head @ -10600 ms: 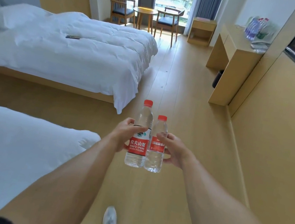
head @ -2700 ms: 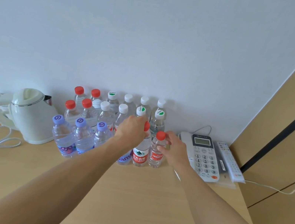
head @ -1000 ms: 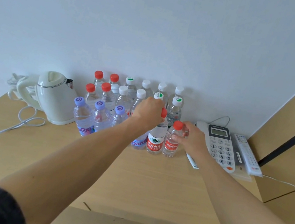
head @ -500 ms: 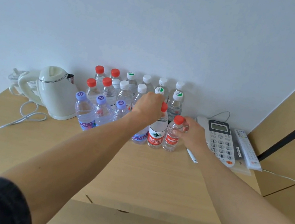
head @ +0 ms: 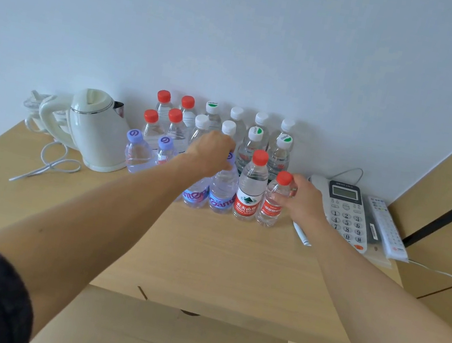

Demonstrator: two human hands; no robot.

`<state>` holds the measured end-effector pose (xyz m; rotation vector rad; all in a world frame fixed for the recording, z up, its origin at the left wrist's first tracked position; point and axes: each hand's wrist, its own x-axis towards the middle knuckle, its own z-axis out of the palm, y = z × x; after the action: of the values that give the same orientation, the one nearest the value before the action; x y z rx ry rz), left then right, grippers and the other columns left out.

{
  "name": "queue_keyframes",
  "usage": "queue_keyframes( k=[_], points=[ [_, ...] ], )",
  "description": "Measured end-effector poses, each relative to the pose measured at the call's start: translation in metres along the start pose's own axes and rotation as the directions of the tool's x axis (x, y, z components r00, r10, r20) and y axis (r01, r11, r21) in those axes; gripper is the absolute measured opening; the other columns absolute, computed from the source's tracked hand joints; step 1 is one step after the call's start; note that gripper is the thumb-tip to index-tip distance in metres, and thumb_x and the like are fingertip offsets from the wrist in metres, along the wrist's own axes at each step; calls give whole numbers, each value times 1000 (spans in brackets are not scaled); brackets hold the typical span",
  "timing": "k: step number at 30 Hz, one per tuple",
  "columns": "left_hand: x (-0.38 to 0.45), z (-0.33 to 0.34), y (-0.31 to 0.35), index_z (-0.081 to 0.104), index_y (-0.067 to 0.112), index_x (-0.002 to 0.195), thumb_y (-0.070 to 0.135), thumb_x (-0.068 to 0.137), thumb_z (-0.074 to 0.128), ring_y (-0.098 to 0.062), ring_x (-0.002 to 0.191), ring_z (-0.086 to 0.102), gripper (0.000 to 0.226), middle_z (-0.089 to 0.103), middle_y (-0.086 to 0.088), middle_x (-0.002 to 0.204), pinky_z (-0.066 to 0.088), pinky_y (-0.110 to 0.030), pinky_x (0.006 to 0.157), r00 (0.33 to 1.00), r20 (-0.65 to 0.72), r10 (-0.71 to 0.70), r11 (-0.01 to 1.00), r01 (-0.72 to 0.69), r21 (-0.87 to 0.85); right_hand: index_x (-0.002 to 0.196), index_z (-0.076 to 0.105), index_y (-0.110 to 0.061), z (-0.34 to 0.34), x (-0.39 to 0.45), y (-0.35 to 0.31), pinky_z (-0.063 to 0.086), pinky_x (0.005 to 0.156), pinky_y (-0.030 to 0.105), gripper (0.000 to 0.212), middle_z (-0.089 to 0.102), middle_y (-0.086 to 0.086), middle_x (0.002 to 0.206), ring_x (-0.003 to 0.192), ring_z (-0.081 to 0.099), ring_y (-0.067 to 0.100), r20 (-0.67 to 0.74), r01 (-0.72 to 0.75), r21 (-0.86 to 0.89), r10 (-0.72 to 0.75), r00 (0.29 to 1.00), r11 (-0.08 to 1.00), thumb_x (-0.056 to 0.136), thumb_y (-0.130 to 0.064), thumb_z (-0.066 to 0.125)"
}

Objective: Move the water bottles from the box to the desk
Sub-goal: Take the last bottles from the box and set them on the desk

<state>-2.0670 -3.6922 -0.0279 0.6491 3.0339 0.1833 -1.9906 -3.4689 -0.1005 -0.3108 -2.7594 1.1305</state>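
Desk (head: 233,262) fills the lower half of the frame; all bottles stand upright in a cluster at centre, against the wall.

Bottle count, visible: 16.
- Red caps at back left (head: 169,111): 4, in two rows of two.
- White caps at back centre and right (head: 257,134): 8, two rows of four, some caps with a green mark.
- Purple-cap bottles (head: 138,153): 4 in the front row, two clear at left, two partly hidden by my left arm.
- Tall red-label bottle (head: 250,193): 1, front row, right of the purple ones.
- Short red-label bottle (head: 273,203): 1, front row, far right of the cluster, touching the tall one.

So 18 in all, if I count the front reds too; the 16 above leaves them out.

Other items: 1 kettle (head: 96,131) at left centre, its cord (head: 49,162) looped on the desk; 1 phone (head: 346,212) at right; 1 remote (head: 385,231) just right of the phone; 1 pen (head: 302,235) beside my right wrist.

Left hand (head: 213,151): centre frame, fingers curled over the top of a purple-cap bottle; whether it actually grips the cap, cannot tell, fingers are hidden behind the knuckles.

Right hand (head: 304,199): fingers and thumb wrapped round the short red-label bottle's upper body, bottle base on the desk.
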Motion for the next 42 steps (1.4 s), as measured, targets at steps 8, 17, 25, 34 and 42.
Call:
queue_keyframes(
  k=[8,17,25,34,42],
  points=[
    [0,-6,2,67,7,123,17,93,69,-30,97,69,31,70,-15,112,56,-35,80,999,28,33,999,-33,-16,108,62,-11,1,2,1,35,73,27,34,53,-8,85,87,52,19,-13,-4,-39,4,1000,999,82,-21,81],
    [0,-28,-24,65,13,123,16,91,68,-34,105,65,33,67,-12,112,47,-37,73,995,-94,-23,980,41,193,106,62,-9,2,6,5,35,71,29,35,48,-12,77,83,51,18,-18,5,-41,-6,1000,999,81,-23,82],
    [-6,-17,-55,70,7,110,29,90,72,-29,103,62,31,69,-11,108,51,-36,79,998,59,2,983,-12,185,108,63,-9,2,8,1,37,73,31,36,55,-3,85,88,54,23,-6,-1,-49,1,1000,999,80,-22,82],
    [-4,-13,-60,71,9,117,24,91,73,-29,106,63,30,71,-10,113,50,-34,83,999,20,49,983,-52,176,114,64,-9,1,6,-2,45,82,37,40,61,2,97,95,58,26,-5,-7,-61,7,1000,998,80,-21,82],
    [-7,-20,-72,63,14,132,29,85,79,-27,113,60,52,69,-8,119,49,-37,93,999,24,29,999,-30,30,118,63,-11,2,5,-4,45,82,34,42,63,4,101,95,57,23,-8,-27,-41,26,1000,999,80,-20,82]
  ],
)
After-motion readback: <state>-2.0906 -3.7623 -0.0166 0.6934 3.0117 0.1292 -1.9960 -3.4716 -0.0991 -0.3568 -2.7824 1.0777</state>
